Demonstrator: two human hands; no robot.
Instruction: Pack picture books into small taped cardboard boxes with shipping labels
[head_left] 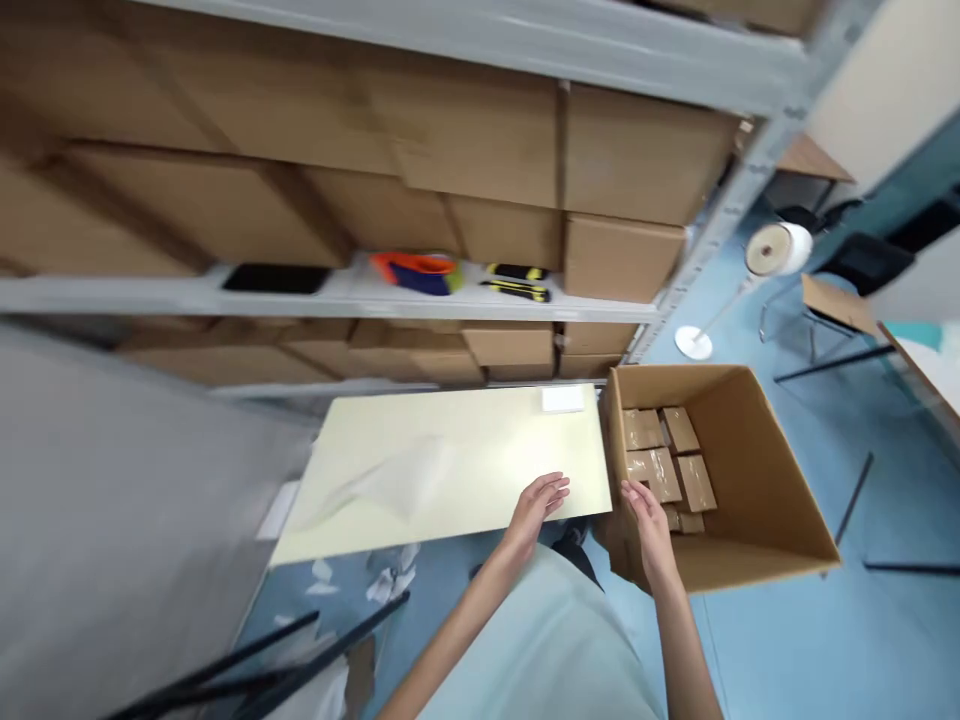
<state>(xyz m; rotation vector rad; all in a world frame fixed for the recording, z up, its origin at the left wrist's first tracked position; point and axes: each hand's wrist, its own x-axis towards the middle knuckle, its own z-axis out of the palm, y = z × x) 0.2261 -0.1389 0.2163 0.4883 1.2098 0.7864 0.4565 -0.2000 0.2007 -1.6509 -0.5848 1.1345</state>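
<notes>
My left hand (538, 508) is over the front edge of a pale yellow tabletop (480, 430), its fingers stretched out and slightly bent, with nothing in them. Close to the near left rim of a large open cardboard box (750, 470) is my right hand (649, 515), fingers extended and no object in it; whether it touches the rim I cannot tell. Inside the box lie several small taped cartons (694, 482). On the tabletop are a crumpled translucent plastic bag (409, 480) and, at the back right, a small white box (562, 399).
Grey metal shelving (480, 300) with rows of cardboard boxes (480, 130) stands behind the table. Yellow-and-black tools (517, 282), an orange-and-blue item (420, 272) and a black flat object (276, 278) lie on a shelf. A white stand (694, 343) is at right; black legs (285, 675) at lower left.
</notes>
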